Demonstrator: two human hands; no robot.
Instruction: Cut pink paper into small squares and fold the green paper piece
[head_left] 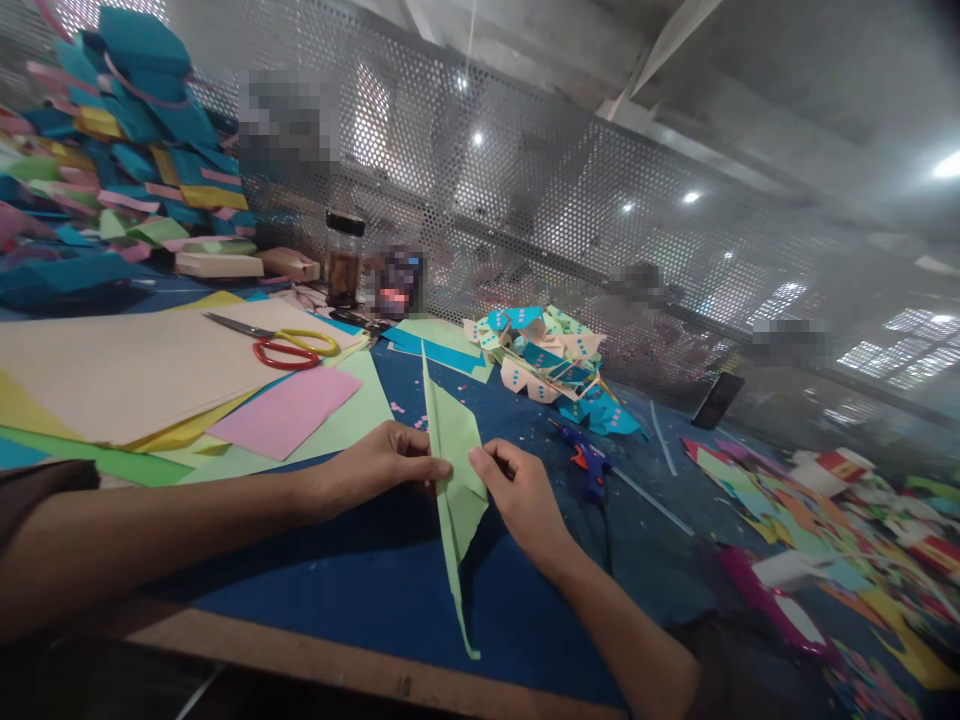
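A folded sheet of light green paper (461,460) stands between my hands above the blue table, its long edge running from far to near. My left hand (394,462) pinches the long folded edge near its middle, thumb on top. My right hand (521,490) grips the paper's right side between thumb and bent fingers. A pink sheet (292,410) lies to the left of my left hand, on larger cream sheets (127,370). Scissors (289,345) with red and yellow handles rest on that stack.
A blue hot glue gun (589,465) lies right of my right hand, with glue sticks (652,500) beyond. Folded paper shapes (547,355) are heaped at the back. A lidded jar (345,260) stands by the mesh screen (510,200). Paper scraps (810,500) cover the right.
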